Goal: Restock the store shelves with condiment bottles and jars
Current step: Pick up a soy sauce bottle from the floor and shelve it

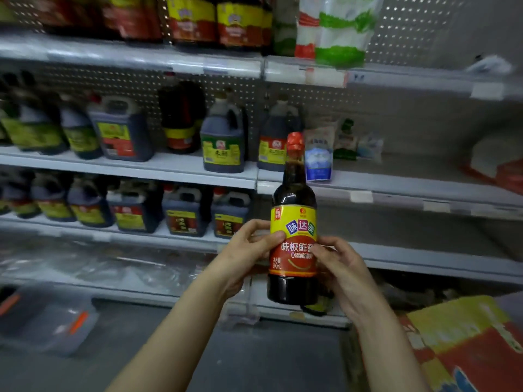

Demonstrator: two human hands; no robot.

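Both hands are on the bottle [293, 216] here, holding it upright in the air in front of the shelving, resting on no shelf at all. The left hand [249, 250] wraps the left side of the label [293, 236], thumb pressed on the lower rim of the yellow band. The right hand [342, 267] curls round the right side a little lower, thumb lying across the red part.

And look at the bottle itself: dark, near-black contents, rounded shoulders, a narrow neck, and a red cap [295, 142] with a wrapped seal. The label is yellow on top and red below, with blue and green blocks carrying white characters, big white characters on the red, and an orange band along its lower edge. Under that, the base shows dark and glossy.

Behind it, on the middle shelf [175, 165], handled jugs of dark sauce stand toward the front edge, and a green-labelled jug [223, 137] sits right at that edge. A blue-and-white bag [318, 159] stands at the front edge, just right of the bottle's neck. The shelf below carries another row of jugs [181, 210] with yellow and red labels, all rather blurred
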